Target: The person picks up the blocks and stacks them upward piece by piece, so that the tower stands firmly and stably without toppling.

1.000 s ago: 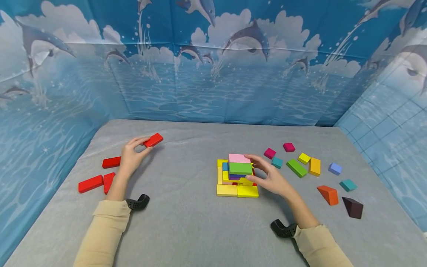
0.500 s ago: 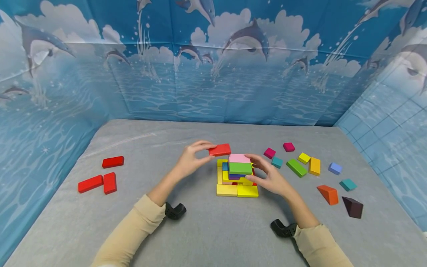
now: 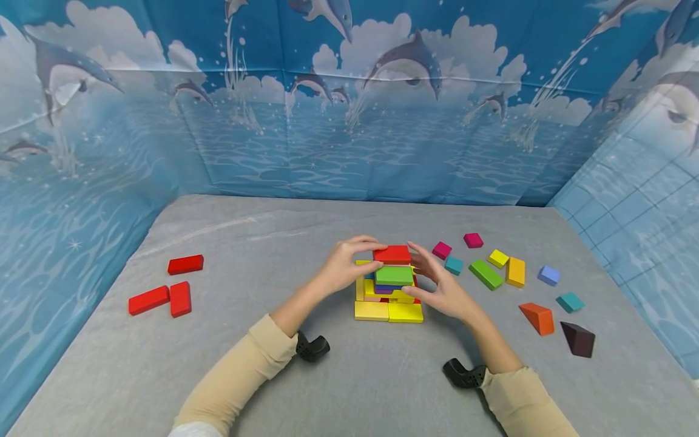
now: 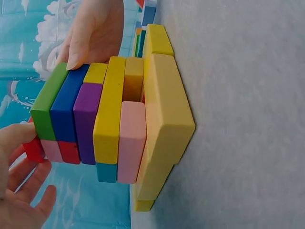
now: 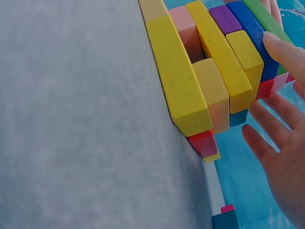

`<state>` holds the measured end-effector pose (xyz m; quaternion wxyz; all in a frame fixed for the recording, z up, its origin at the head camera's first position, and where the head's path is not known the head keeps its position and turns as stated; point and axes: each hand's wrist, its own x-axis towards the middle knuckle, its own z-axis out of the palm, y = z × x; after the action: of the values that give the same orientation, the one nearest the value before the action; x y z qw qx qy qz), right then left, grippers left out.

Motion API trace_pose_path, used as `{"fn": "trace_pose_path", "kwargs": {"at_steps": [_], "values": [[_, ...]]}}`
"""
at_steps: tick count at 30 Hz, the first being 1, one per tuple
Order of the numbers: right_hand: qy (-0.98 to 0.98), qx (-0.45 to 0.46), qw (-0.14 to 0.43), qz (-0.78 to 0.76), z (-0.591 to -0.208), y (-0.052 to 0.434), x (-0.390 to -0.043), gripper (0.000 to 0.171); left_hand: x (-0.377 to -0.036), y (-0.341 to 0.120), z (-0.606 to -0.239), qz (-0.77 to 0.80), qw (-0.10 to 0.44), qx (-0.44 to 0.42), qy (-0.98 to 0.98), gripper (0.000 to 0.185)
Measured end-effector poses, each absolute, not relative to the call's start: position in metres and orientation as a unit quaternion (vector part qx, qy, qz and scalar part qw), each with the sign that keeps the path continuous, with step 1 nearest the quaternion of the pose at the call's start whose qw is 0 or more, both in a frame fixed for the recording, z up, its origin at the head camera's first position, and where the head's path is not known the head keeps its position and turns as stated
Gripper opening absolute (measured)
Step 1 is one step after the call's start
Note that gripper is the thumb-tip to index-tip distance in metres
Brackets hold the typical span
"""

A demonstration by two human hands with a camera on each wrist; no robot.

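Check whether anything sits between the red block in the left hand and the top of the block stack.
Nothing visible does. The left hand holds the red block right on top of the stack, over the pink block; the right hand only steadies the stack's side.

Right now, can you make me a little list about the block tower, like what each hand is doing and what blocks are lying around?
Left hand: pinches a red block at the top of the tower
Right hand: fingers spread beside the tower, thumb on the green block
Tower: flat blocks stacked in layers, yellow ones at the bottom
Left of tower: three loose red blocks on the grey table
Right of tower: scattered small blocks, among them an orange wedge and a dark wedge
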<state>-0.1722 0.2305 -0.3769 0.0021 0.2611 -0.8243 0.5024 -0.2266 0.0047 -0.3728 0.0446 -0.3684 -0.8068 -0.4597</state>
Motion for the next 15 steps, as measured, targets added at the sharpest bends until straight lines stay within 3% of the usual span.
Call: {"fn": "trace_pose_path", "kwargs": {"at_steps": [15], "values": [[-0.823,0.292,0.016,0.487,-0.3790,0.2318,-0.1728,0.069,-0.2317,0.0056,-0.3793,-0.502,-0.002,-0.357,-0.788,0.033]]}}
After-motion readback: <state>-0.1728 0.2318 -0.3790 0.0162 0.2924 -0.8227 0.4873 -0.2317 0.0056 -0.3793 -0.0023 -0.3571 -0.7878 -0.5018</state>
